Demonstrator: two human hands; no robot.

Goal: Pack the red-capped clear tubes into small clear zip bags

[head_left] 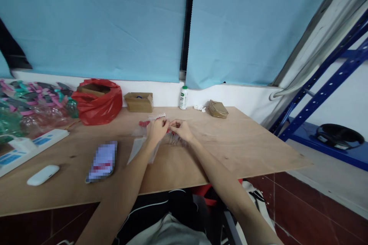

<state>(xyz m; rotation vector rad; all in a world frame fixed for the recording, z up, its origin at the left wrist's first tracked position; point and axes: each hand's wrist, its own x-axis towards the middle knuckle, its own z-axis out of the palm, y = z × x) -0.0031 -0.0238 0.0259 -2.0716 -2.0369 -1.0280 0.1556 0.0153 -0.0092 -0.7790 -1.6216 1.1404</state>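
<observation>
My left hand (157, 128) and my right hand (181, 129) meet over the middle of the wooden table (230, 157), fingertips pinched close together. A bit of red shows between them, but what the fingers hold is too small to make out. Under and beside my right hand lies a bunch of thin, pale strands (176, 140). Behind my left hand are small red pieces (144, 123), partly covered by it. Clear plastic bags (137, 147) lie flat beneath my left wrist and forearm.
A phone (102, 160), a white oval case (43, 175) and a power strip (51, 138) lie at left. Behind them stand several spray bottles (28, 116) and a red bag (100, 103). An open box (139, 103), white bottle (183, 98) and brown packet (218, 109) line the back.
</observation>
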